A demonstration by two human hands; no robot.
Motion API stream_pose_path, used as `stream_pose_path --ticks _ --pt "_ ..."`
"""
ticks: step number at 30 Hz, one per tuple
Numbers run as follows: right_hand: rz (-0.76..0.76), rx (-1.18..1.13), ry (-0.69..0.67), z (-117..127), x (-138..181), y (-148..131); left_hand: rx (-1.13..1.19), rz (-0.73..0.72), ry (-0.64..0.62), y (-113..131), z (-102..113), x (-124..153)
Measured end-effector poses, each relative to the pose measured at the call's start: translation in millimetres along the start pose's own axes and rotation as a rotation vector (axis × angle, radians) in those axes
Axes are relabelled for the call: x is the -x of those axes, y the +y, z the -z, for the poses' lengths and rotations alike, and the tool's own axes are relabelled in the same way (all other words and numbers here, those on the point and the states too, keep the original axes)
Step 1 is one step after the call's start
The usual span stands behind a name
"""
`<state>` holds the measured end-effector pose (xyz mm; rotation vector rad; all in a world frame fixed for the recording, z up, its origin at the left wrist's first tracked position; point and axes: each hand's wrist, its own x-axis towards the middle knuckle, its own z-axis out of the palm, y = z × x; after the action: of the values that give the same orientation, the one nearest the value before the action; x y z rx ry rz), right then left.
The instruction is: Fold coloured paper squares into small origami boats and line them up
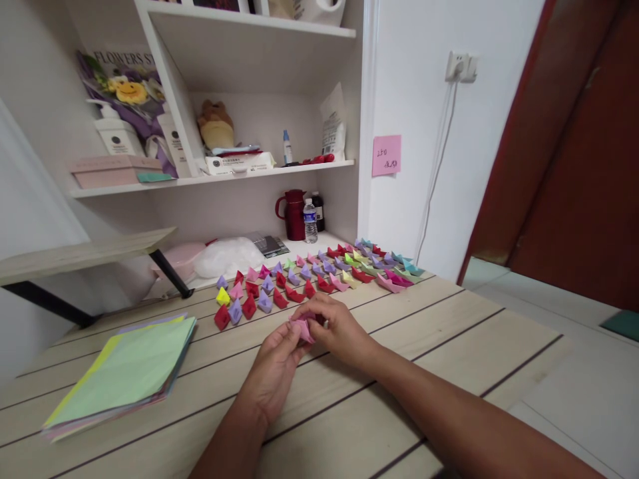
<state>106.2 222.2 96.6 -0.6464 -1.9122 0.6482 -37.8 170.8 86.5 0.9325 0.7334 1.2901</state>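
Between my two hands is a small piece of folded pink paper, held just above the wooden table. My left hand pinches it from the left, thumb on the near face. The fingers of my right hand curl over its top and right side, hiding part of the folds. Just beyond my hands stand rows of folded paper boats in red, purple, pink, yellow, green and blue. To the left lies a stack of coloured paper sheets, a pale green one on top.
Behind the boats, a dark red jug, a water bottle and a clear plastic bag occupy the lower shelf. A small raised stand is at the left. A pink note sticks to the wall.
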Motion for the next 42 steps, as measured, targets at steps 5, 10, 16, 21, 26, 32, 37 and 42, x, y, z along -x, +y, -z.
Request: stream_pose_path --ticks 5,10,16,21,26,32,37,42 --pt "-0.01 0.036 0.012 -2 1 2 -0.008 0.02 -0.059 2 -9 3" --pt "0.017 0.024 -0.017 0 2 0 -0.012 0.038 -0.048 3 -6 2" --pt "0.048 -0.01 -0.062 5 3 -2 -0.013 0.086 0.01 6 2 0" --pt "0.06 -0.038 -0.105 6 2 -3 -0.006 0.115 0.027 7 5 0" --pt "0.007 -0.053 -0.093 6 3 0 0.008 0.136 0.045 10 4 2" --pt "-0.008 -0.049 -0.051 6 1 6 0.064 0.148 0.051 16 6 3" --pt "-0.01 -0.076 -0.06 7 0 4 0.101 0.116 0.111 11 13 -1" --pt "-0.014 -0.119 -0.079 8 0 3 0.113 0.115 0.114 9 14 -1"
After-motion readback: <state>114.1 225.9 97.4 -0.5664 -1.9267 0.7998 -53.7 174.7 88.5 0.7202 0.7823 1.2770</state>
